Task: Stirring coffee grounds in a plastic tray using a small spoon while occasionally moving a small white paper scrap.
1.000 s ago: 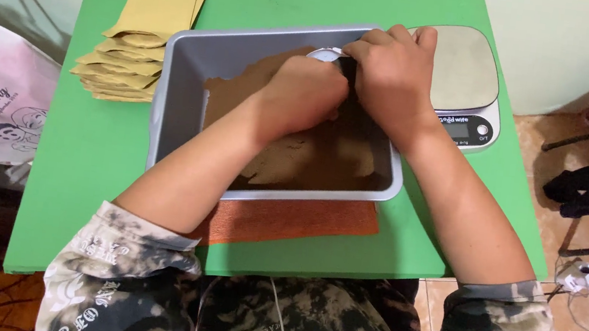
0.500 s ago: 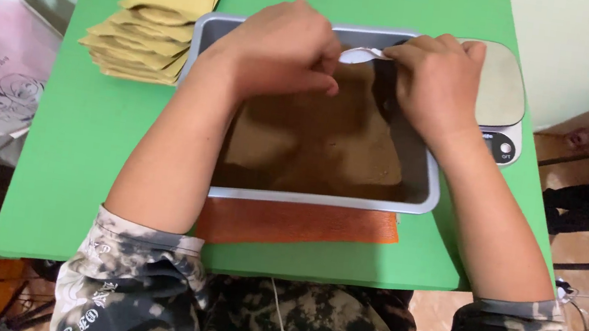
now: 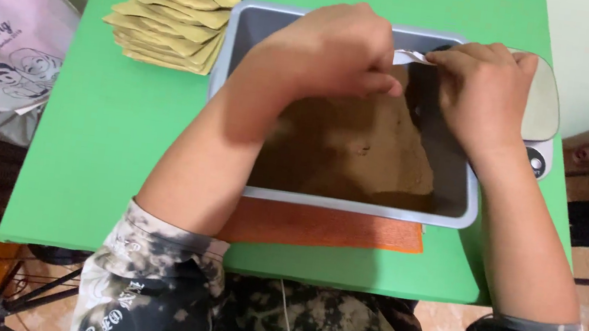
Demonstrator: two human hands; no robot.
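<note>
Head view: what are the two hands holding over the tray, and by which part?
Left hand and right hand pinch a small white packet by its opposite ends above the grey tray of brown powder.

- Tray (image 3: 452, 221) sits on the table (image 3: 102, 149), powder (image 3: 356, 151) inside.
- Pouches (image 3: 177, 20) lie left of the tray; scale (image 3: 544, 114) right.
- Mat (image 3: 324, 227) lies under the tray's near edge.
- Both hands (image 3: 338, 51) (image 3: 483, 91) are above the tray.

Green tabletop (image 3: 126, 137), grey tray (image 3: 349, 207) of brown powder (image 3: 357, 147) beneath the hands, mustard-yellow pouches (image 3: 177, 20) left of them, orange sheet (image 3: 324, 229) nearer.
</note>
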